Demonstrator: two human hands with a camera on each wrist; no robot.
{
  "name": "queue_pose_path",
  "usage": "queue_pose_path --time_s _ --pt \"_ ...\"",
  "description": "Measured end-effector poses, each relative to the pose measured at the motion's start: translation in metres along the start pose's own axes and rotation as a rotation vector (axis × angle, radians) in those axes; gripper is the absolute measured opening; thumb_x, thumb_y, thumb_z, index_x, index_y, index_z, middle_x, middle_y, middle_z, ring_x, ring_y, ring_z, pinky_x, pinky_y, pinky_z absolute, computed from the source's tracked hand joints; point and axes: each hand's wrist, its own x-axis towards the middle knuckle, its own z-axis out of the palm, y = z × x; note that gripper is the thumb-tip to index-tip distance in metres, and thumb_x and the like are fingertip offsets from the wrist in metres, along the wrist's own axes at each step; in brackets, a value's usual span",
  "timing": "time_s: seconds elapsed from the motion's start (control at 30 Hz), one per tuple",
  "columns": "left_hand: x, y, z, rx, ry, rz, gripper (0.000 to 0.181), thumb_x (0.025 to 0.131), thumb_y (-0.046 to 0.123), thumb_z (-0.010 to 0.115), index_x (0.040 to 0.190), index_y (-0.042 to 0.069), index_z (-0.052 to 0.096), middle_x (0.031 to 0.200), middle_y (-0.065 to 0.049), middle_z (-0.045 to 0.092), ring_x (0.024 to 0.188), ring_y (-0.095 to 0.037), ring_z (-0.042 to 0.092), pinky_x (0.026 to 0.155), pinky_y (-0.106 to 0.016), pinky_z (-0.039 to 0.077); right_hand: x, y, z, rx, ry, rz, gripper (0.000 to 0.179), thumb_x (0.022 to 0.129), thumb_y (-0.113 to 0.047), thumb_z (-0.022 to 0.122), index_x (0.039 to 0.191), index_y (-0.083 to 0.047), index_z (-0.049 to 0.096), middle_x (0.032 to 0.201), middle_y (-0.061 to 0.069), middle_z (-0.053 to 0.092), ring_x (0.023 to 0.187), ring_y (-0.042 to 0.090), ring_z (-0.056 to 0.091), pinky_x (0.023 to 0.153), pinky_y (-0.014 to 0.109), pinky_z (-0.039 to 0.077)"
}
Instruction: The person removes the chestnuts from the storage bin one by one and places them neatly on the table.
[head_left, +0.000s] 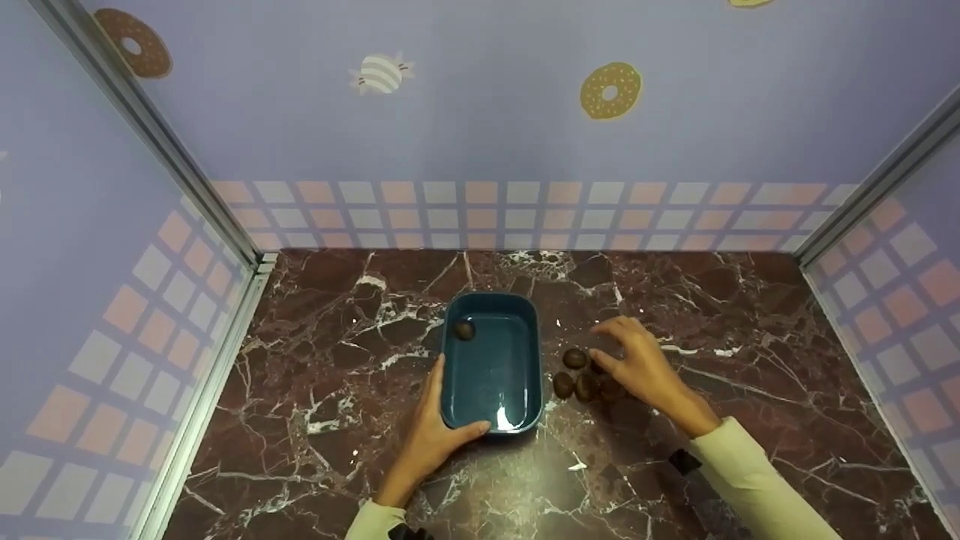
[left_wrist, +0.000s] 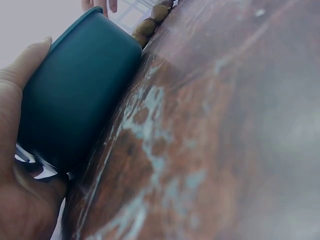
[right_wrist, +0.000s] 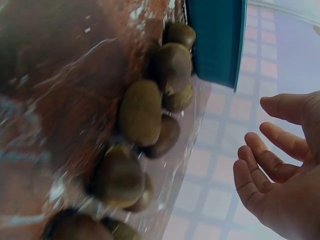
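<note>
A deep teal rectangular dish (head_left: 491, 375) stands on the table, with one chestnut (head_left: 464, 330) inside near its far left corner. My left hand (head_left: 442, 427) holds the dish at its near left corner, thumb at the near rim and fingers along the left wall. To the right of the dish lies a cluster of several brown chestnuts (right_wrist: 140, 112). Above them hovers my right hand (head_left: 637, 364), fingers loosely bent and apart. The right wrist view shows nothing between that hand's thumb and fingers. In the head view it partly hides the cluster.
The tabletop (head_left: 337, 450) is dark red-brown with white marbled veins. Purple panels (head_left: 480, 135) with a checked border rise behind it and on both sides. A metal rail (head_left: 202, 405) runs along the left edge.
</note>
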Motion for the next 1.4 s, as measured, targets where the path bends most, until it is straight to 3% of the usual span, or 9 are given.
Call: queue_pose_path --time_s 0.67,1.0,1.4 --pt "0.005 -0.001 0.003 -0.035 0.002 -0.001 0.133 0.078 0.031 0.103 0.178 0.015 0.017 0.182 -0.021 0.019 0.166 -0.043 0.019 0.131 -0.066 0.020 0.047 -0.037 0.044 0.011 -0.101 -0.158 0.028 0.094 -0.006 0.086 0.120 0.003 0.077 0.116 0.015 0.075 0.108 0.034 0.067 0.093 0.051 0.059" --pt "0.005 -0.001 0.005 -0.038 -0.007 0.011 0.133 0.079 0.033 0.102 0.178 0.013 0.016 0.181 -0.022 0.019 0.166 -0.043 0.019 0.131 -0.065 0.020 0.065 -0.055 0.073 0.022 -0.207 -0.157 0.030 0.098 -0.009 0.083 0.125 0.001 0.076 0.124 0.016 0.072 0.119 0.034 0.065 0.104 0.052 0.057" --pt "0.003 -0.002 0.002 -0.048 -0.002 0.010 0.132 0.078 0.028 0.103 0.177 0.009 0.017 0.180 -0.024 0.020 0.165 -0.045 0.021 0.129 -0.067 0.022 0.087 -0.069 0.121 0.024 -0.332 -0.139 0.038 0.101 -0.012 0.081 0.134 0.003 0.072 0.133 0.020 0.069 0.126 0.038 0.063 0.111 0.054 0.054"
